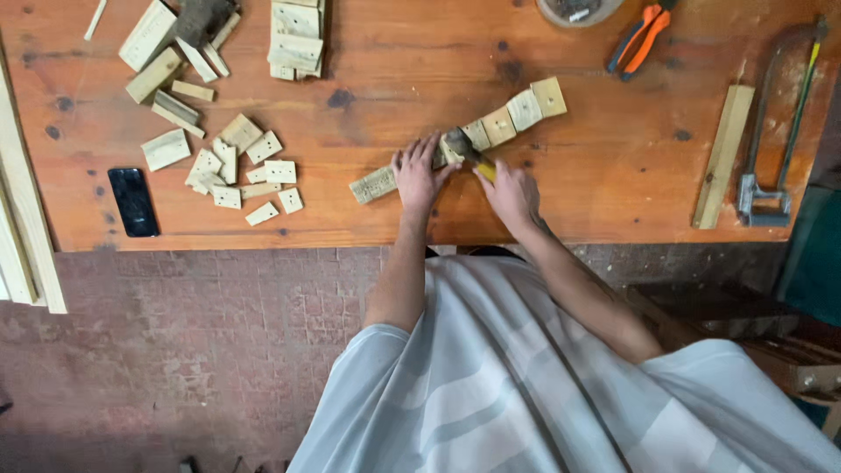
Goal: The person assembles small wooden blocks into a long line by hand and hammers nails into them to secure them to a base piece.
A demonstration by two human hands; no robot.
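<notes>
A row of small pale wooden blocks point(517, 114) runs diagonally across the orange wooden table point(394, 52), from a far block down to a near one point(372, 185). My left hand point(419, 173) presses flat on the middle of that row, fingers spread. My right hand point(511, 193) grips the yellow handle of a hammer point(466, 149), whose dark head rests on the row right beside my left fingertips.
Several loose wood offcuts point(236, 166) lie at left, with more stacked at the back point(296, 39). A black phone point(133, 201) lies near the front edge. Orange pliers point(641, 37), a wood slat point(724, 156) and a hacksaw point(780, 131) are at right. Long planks point(22, 201) lean at far left.
</notes>
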